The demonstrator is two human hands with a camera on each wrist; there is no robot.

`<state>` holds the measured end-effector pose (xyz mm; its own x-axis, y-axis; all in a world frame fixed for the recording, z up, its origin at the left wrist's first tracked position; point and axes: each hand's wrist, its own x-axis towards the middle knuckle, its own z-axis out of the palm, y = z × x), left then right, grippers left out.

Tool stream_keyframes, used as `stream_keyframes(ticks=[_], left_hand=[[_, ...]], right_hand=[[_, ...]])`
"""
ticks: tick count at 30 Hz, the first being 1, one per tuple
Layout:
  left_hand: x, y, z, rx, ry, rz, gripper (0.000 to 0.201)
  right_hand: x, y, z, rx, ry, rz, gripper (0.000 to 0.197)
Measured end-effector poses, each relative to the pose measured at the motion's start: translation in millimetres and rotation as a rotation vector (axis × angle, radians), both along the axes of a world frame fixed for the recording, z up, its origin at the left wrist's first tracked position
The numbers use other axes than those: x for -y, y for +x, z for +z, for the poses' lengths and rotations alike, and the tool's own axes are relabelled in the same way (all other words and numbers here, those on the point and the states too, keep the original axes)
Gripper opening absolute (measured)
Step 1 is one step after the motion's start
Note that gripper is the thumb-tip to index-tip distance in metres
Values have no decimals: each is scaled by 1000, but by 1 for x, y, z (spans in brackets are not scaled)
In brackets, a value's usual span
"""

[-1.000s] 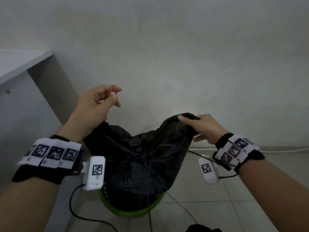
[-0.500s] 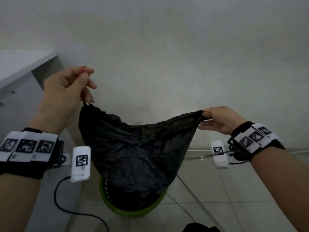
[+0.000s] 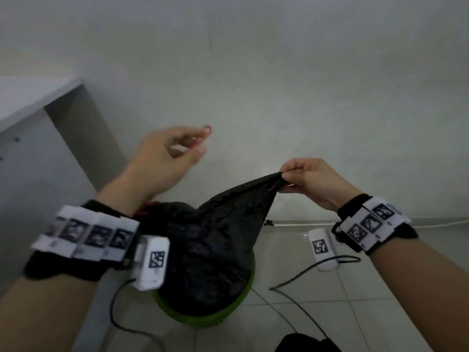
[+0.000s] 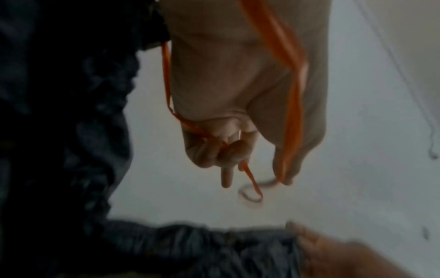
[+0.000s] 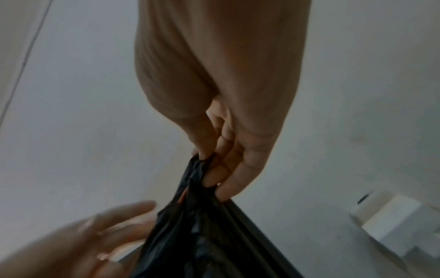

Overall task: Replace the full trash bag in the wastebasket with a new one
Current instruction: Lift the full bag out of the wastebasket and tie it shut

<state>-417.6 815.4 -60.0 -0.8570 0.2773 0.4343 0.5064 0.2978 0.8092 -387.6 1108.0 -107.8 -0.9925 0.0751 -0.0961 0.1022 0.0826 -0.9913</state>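
A black trash bag (image 3: 215, 237) bulges out of the green wastebasket (image 3: 198, 318) on the floor. My right hand (image 3: 286, 176) pinches the bag's right top corner and pulls it up into a taut peak; the right wrist view shows the fingers (image 5: 212, 169) bunched on the black plastic (image 5: 202, 235). My left hand (image 3: 200, 141) hovers blurred above the bag's left side. In the left wrist view its curled fingers (image 4: 238, 159) hold the orange drawstring (image 4: 292, 79), which loops across the palm. The bag's left edge hangs low behind my left wrist.
A pale cabinet or desk (image 3: 30, 102) stands at the left against the plain wall. Black cables (image 3: 299, 275) trail over the tiled floor by the basket. A dark object (image 3: 304, 342) lies at the bottom edge.
My left hand has swung down and to the right from its high position, and the bag's left corner has sagged. The right hand keeps its pinch and has shifted slightly left.
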Motion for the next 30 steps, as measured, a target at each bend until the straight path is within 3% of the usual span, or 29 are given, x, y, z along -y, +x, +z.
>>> stream_keyframes(ticks=[5, 8, 11, 14, 20, 26, 28, 30], left_hand=[[-40, 0, -63, 228, -550, -146, 62], [-54, -2, -84, 227, -683, -156, 23], [-60, -5, -95, 191, -597, -105, 27], [-65, -4, -95, 143, -513, -121, 26], [-60, 0, -95, 153, -502, -174, 16], [-40, -12, -75, 130, -380, -101, 17], [-31, -15, -60, 104, -234, -84, 15], [-26, -15, -43, 190, 24, -75, 19]], right_hand=[[17, 13, -18, -97, -124, -4, 27], [31, 23, -22, -142, -73, -234, 19], [49, 44, -28, -82, 96, -460, 33], [71, 52, -35, 110, 300, -333, 55], [61, 23, -40, 141, 259, -373, 14], [29, 24, -33, 56, 361, -387, 12], [18, 23, -34, -11, 478, -389, 16], [13, 22, -35, -82, 617, -366, 12]])
